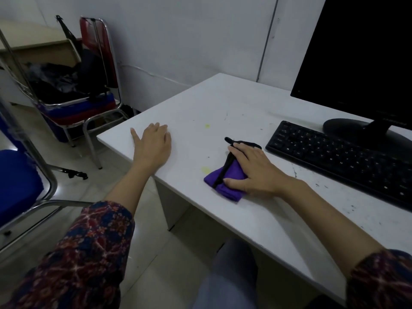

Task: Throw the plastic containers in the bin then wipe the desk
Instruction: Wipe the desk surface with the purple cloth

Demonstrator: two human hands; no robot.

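The right hand [252,170] presses flat on the soft, light, folded purple cloth [223,182], which likely slides easily across the bench [223,103] under palm pressure, while the left hand [153,143] rests open, fingers spread.

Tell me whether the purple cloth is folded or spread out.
Folded: the purple cloth is a thick compact bundle under the right hand on the desk.

We find almost nothing to read here. The keyboard [341,160] carries pale letters on its black keys, and we can just make out a few of them, such as Q, W and E in the upper row and Z, X, C and V lower down; the rest blur together. A faint mark sits on the lower edge of the monitor [365,63], but we cannot read it
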